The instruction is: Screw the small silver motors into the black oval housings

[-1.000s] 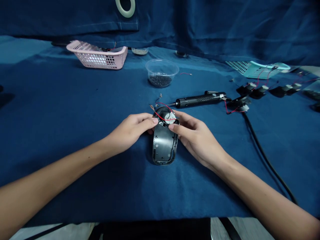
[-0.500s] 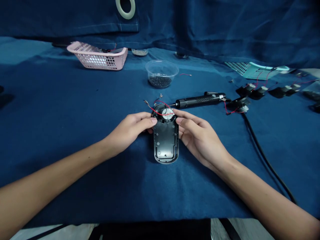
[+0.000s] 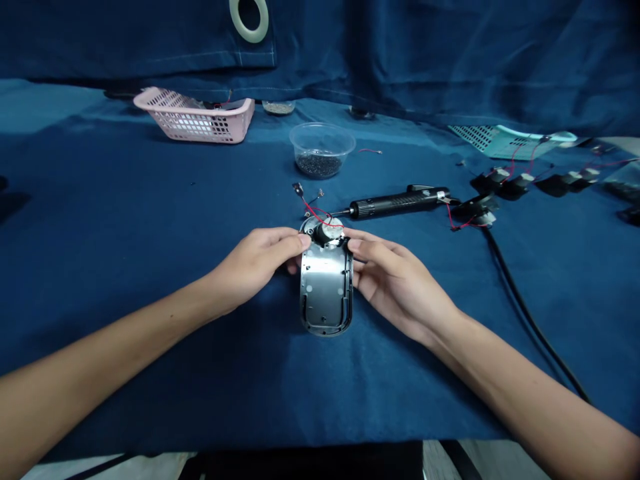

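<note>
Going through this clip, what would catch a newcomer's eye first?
The eye goes first to the centre, where the bare left hand and right hand hold the top end of a dark oval housing, with a red wire looping above it. Just beyond lies a black electric screwdriver. At the back, a pink plastic basket stands out against the blue cloth.

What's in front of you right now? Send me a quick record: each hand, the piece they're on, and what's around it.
left hand: fingers on the upper left edge of the oval black housing
right hand: fingers on its upper right edge
on the housing: round silver part, red wire looping across it
nearby: black electric screwdriver, just beyond the housing
rest: clear plastic bowl of small black parts, pink plastic basket, blue cloth
</note>
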### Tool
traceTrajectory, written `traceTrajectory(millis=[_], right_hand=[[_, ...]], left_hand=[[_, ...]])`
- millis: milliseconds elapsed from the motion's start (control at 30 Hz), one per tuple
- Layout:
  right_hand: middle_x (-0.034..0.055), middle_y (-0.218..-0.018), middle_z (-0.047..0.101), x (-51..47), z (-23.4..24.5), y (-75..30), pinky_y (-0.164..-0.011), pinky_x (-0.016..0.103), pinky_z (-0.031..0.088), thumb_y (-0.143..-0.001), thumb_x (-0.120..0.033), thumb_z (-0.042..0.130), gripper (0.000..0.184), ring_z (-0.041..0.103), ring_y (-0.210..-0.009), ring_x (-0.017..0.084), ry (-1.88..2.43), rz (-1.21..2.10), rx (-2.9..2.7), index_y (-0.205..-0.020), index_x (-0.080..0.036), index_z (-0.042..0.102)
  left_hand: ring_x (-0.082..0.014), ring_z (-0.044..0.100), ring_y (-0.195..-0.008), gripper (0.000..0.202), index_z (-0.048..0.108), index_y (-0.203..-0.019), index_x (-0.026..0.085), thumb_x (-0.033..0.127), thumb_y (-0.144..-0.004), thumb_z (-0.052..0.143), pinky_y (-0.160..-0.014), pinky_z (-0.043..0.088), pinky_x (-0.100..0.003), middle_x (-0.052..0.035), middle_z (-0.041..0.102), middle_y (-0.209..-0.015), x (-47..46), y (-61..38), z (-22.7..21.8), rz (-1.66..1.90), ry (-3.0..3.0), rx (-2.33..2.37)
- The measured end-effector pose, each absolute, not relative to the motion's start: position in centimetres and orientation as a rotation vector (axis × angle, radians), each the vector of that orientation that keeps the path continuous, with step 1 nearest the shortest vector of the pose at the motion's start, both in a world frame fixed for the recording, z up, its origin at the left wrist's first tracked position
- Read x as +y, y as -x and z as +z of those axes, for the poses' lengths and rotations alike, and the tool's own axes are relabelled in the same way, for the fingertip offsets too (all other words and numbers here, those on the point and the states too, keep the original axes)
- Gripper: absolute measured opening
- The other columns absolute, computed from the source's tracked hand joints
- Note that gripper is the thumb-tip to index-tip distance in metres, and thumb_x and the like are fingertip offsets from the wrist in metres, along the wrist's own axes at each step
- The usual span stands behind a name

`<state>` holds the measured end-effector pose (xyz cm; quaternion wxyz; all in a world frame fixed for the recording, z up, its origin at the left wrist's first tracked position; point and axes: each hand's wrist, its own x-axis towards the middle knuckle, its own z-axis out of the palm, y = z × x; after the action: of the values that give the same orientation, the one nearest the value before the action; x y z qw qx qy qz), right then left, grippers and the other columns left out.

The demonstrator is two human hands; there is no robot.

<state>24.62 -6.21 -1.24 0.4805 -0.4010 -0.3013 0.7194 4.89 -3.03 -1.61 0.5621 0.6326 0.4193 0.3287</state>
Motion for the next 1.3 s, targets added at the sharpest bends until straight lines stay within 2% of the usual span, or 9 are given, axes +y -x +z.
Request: traceTrajectory(millis=[167, 400, 567, 800, 1000, 1167, 1300], right_hand=[[-0.0012, -0.073, 0.055, -6.28, -1.21, -24.68, -0.070, 0.019, 0.053, -0.085, -0.021, 0.071, 0.033, 0.053, -0.070, 0.007, 0.992, 1.762, -0.744, -0.117, -0.014, 0.069], [-0.0015, -0.074, 0.056, -6.25, -1.22, -24.69, -0.066, 0.017, 0.052, -0.088, -0.017, 0.067, 0.031, 0.052, -0.066, 0.005, 0.934, 1.763, -0.767, -0.119, -0.013, 0.067], [0.0009, -0.081, 0.060, -6.36, -1.34, -24.71, -0.072, 0.019, 0.054, -0.087, -0.018, 0.069, 0.033, 0.054, -0.070, 0.005, 0.974, 1.737, -0.764, -0.119, -0.013, 0.067], [-0.0022, -0.073, 0.055, -6.25, -1.25, -24.63, -0.066, 0.016, 0.052, -0.085, -0.016, 0.069, 0.031, 0.052, -0.066, 0.004, 0.965, 1.729, -0.754, -0.116, -0.014, 0.068], [-0.0028, -0.072, 0.055, -6.31, -1.20, -24.69, -0.079, 0.023, 0.056, -0.086, -0.016, 0.069, 0.028, 0.055, -0.068, 0.006, 0.953, 1.733, -0.772, -0.114, -0.015, 0.068], [-0.0022, -0.073, 0.059, -6.36, -1.23, -24.68, -0.074, 0.021, 0.055, -0.086, -0.017, 0.068, 0.029, 0.060, -0.071, 0.008, 0.944, 1.741, -0.773, -0.115, -0.015, 0.066], [0.0027, -0.088, 0.069, -6.36, -1.24, -24.67, -0.081, 0.025, 0.056, -0.087, -0.018, 0.067, 0.033, 0.064, -0.079, 0.010, 0.957, 1.739, -0.804, -0.120, -0.016, 0.065]], left_hand=[[-0.0102, 0.047, -0.065, 0.030, 0.056, -0.068, 0.016, 0.034, -0.092, 0.054, -0.062, 0.034, -0.024, 0.0036, 0.054, -0.066, -2.99, -4.98, -1.60, 0.772, -1.452, 1.009], [-0.0095, 0.048, -0.067, 0.026, 0.058, -0.071, 0.015, 0.031, -0.090, 0.055, -0.064, 0.036, -0.023, 0.0037, 0.056, -0.068, -3.14, -5.07, -1.51, 0.791, -1.413, 0.986], [-0.0095, 0.049, -0.068, 0.026, 0.059, -0.072, 0.015, 0.031, -0.091, 0.055, -0.066, 0.037, -0.023, 0.0036, 0.057, -0.070, -3.15, -5.01, -1.62, 0.794, -1.411, 0.976], [-0.0099, 0.050, -0.069, 0.026, 0.060, -0.073, 0.015, 0.032, -0.091, 0.055, -0.066, 0.037, -0.023, 0.0031, 0.057, -0.071, -3.09, -5.14, -1.63, 0.796, -1.425, 0.982], [-0.0105, 0.052, -0.070, 0.025, 0.061, -0.074, 0.015, 0.034, -0.090, 0.055, -0.068, 0.039, -0.023, 0.0028, 0.059, -0.072, -3.04, -4.99, -1.81, 0.793, -1.430, 0.985], [-0.0105, 0.052, -0.070, 0.025, 0.060, -0.073, 0.015, 0.033, -0.090, 0.055, -0.068, 0.038, -0.023, 0.0027, 0.058, -0.071, -3.02, -5.08, -1.85, 0.796, -1.430, 0.989], [-0.0103, 0.051, -0.069, 0.025, 0.060, -0.073, 0.015, 0.032, -0.090, 0.054, -0.066, 0.038, -0.023, 0.0030, 0.058, -0.070, -3.06, -5.09, -1.66, 0.789, -1.447, 1.002]])
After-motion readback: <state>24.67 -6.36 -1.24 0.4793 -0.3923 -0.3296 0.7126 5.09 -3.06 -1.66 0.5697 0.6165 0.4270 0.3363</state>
